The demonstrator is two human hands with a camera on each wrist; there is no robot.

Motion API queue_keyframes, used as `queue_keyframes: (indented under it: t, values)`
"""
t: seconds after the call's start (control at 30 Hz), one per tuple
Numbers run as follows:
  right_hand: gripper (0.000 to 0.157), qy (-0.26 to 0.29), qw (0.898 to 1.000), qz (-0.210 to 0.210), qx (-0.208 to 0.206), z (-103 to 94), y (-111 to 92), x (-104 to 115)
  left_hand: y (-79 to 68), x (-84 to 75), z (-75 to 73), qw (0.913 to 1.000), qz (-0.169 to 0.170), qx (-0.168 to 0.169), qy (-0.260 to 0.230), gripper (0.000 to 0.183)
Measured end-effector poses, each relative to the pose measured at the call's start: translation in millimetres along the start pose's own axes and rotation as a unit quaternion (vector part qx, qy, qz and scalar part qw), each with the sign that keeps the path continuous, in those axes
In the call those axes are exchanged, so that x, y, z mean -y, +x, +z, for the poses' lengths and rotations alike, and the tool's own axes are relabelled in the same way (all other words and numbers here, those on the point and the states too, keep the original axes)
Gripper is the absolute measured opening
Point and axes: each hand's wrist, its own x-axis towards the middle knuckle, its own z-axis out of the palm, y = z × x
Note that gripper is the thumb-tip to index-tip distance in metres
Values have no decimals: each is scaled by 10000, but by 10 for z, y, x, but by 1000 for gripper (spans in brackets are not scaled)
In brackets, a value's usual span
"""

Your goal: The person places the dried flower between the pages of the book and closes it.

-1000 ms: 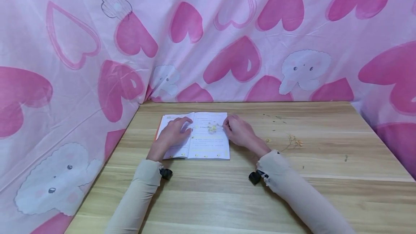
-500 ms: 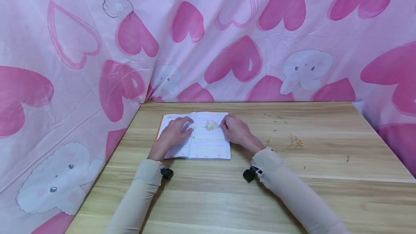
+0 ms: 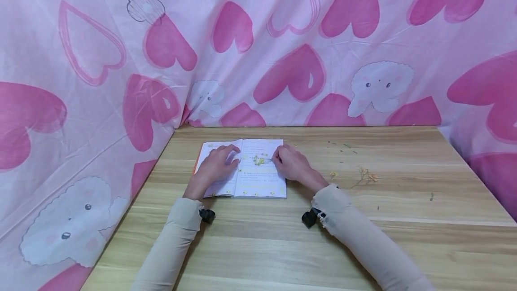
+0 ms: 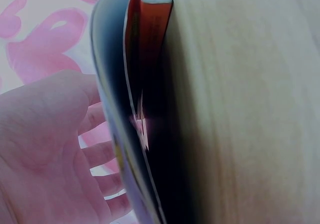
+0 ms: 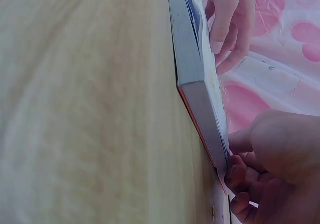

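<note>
An open book (image 3: 258,185) with printed pages lies at the table's far left. My left hand (image 3: 218,164) rests on its left page, fingers loosely spread toward the spine; the left wrist view shows the same hand (image 4: 50,144) over the curving page. At the book's right edge my right hand (image 3: 294,163) pinches the thin stem of a sprig of small yellow flowers (image 3: 260,160). The blossoms are over the right page. In the right wrist view, the curled fingers of my right hand (image 5: 280,164) are beside the book's page edges (image 5: 202,114); the stem is hidden there.
On the wooden table (image 3: 258,246), right of my right hand, lies a dry orange-yellow sprig (image 3: 366,175) with a small yellow flower (image 3: 333,175) nearby. Several bits of green leaf (image 3: 347,146) are scattered farther back. A pink heart-patterned cloth (image 3: 288,75) hangs behind and along the left.
My right hand has moved slightly left, carrying the flower sprig farther over the right page. The left hand stays in place on the left page.
</note>
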Motion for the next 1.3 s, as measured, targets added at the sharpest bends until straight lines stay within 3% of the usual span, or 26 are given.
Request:
queue_keyframes:
  t: [0.43, 0.63, 0.87, 1.3]
  values:
    - [14, 131, 9999, 100, 37, -19, 2, -32, 8, 10, 11, 10000, -22, 13, 43, 37]
    - [17, 83, 9999, 33, -132, -59, 7, -98, 14, 13, 15, 9999, -59, 31, 78, 36]
    - [46, -37, 9999, -137, -80, -116, 24, -194, 3, -7, 11, 10000, -67, 6, 71, 36]
    - [51, -266, 9992, -186, 224, -155, 27, -244, 1, -144, 60, 9959, 414, -716, 353, 34]
